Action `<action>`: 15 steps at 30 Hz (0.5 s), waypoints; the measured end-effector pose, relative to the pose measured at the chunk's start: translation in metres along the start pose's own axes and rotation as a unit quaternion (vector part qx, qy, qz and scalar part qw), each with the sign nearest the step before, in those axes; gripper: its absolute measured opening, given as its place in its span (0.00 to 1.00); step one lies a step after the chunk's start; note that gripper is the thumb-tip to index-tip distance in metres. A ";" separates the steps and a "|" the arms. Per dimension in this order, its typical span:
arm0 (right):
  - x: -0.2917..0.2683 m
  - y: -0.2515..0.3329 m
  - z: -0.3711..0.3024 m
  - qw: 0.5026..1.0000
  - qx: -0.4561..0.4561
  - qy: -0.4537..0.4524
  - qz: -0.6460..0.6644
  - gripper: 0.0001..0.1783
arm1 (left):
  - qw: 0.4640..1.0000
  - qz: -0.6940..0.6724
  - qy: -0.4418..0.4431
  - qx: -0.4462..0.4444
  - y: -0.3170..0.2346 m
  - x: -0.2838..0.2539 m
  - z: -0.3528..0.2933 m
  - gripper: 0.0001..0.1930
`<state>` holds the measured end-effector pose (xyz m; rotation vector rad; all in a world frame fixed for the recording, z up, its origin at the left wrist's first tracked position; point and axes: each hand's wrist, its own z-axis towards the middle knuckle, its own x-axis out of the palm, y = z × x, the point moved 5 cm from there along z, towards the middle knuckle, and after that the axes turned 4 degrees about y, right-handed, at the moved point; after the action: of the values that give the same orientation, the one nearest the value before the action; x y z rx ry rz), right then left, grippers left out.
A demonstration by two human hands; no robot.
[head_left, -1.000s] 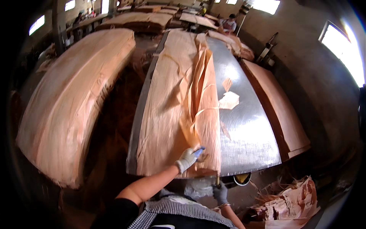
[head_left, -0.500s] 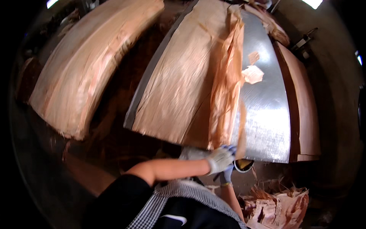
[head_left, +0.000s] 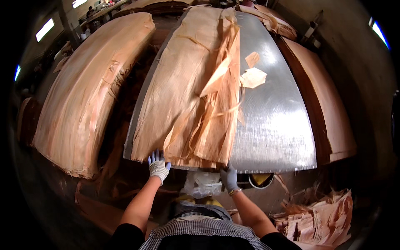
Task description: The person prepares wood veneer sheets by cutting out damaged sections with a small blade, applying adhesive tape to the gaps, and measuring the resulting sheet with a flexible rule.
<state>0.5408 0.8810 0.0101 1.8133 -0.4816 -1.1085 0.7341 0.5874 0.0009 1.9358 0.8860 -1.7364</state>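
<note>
A long metal-topped table [head_left: 275,141] stands before me, with a wide tan wood veneer sheet [head_left: 166,100] along its left part. Over the sheet's right side lies a crumpled, folded veneer strip [head_left: 216,133] with loose torn shreds. My left hand [head_left: 158,167], in a white and blue glove, has its fingers spread against the sheet's near edge. At the near right corner of the folded strip, my right hand [head_left: 229,178], in a grey-blue glove, closes on the veneer edge; its fingertips are partly hidden.
A tall veneer stack [head_left: 79,104] stands to the left across a dark gap. Another stack [head_left: 321,96] runs along the right side. Two veneer scraps [head_left: 253,78] lie on the metal. Below the near edge are a bucket [head_left: 261,180], clear plastic [head_left: 202,185] and a scrap pile [head_left: 318,221].
My left hand has moved left, away from my right hand, and its fingers have spread. The folded veneer's near end now lies wider, with shreds fallen leftward. The view has shifted.
</note>
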 end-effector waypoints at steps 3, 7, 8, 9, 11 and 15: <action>-0.001 -0.047 0.040 0.999 0.035 -0.015 0.024 0.20 | 0.999 0.013 0.026 0.021 -0.010 0.001 0.035 0.37; -0.014 -0.033 0.036 0.996 0.075 0.034 0.017 0.20 | 0.996 0.047 0.068 0.034 -0.004 -0.009 0.041 0.37; -0.024 -0.023 0.013 0.996 0.059 -0.031 -0.063 0.19 | 0.996 0.051 0.061 0.042 0.006 -0.004 0.034 0.36; -0.031 -0.021 -0.006 0.994 0.042 -0.080 -0.057 0.18 | 0.997 0.048 0.054 0.039 0.017 0.000 0.029 0.36; -0.045 -0.045 -0.067 0.981 0.042 -0.177 -0.069 0.15 | 0.995 -0.017 -0.058 0.084 0.018 -0.003 0.004 0.28; -0.032 -0.102 -0.164 0.962 0.162 -0.106 -0.195 0.12 | 0.955 -0.178 -0.069 0.226 -0.001 -0.010 -0.083 0.15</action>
<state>0.6506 1.0367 -0.0350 2.1453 -0.4611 -1.5805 0.7939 0.6414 0.0242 1.9758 0.8852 -2.4335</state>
